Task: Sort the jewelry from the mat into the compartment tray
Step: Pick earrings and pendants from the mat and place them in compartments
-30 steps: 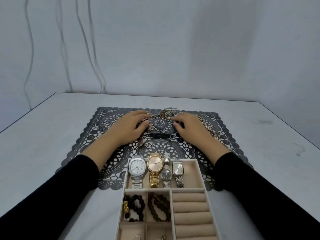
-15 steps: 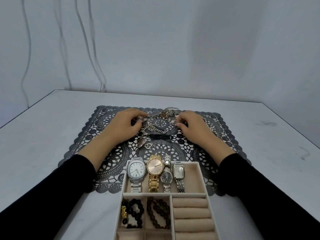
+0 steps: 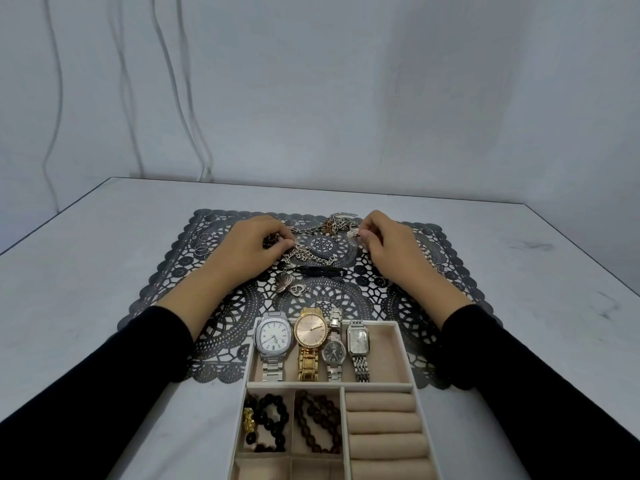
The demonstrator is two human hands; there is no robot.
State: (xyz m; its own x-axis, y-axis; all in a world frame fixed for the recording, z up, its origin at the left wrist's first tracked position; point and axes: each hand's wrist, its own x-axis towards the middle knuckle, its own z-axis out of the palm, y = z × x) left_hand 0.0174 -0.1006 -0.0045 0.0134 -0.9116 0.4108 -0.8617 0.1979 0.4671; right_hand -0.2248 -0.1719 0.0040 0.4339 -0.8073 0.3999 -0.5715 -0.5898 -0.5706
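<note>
Pale grey counter (image 3: 86, 271) carried everything. Left hand (image 3: 254, 249) pinched a silver link chain (image 3: 310, 255); right hand (image 3: 393, 249) pinched a small pearly white piece (image 3: 354, 233), both on the black lace-cut mat (image 3: 166, 271). Nearer, the beige velvet compartment tray (image 3: 404, 355) held four metal wristwatches (image 3: 310, 341).

It's cool, flat light in here, rather dim and seemingly spread from above: the grey wall (image 3: 346, 81) carries only broad, smudgy shadows, and the table (image 3: 86, 289) has a pale sheen with no hard glare. The watches (image 3: 310, 332) in the tray (image 3: 329, 386) catch small bright glints on their faces. The black sleeves (image 3: 104, 375) swallow all detail. The wide lens splays the table edges outward toward the corners. Fine pieces far out on the mat (image 3: 450, 271) look soft and slightly smeared; the near tray reads sharper
</note>
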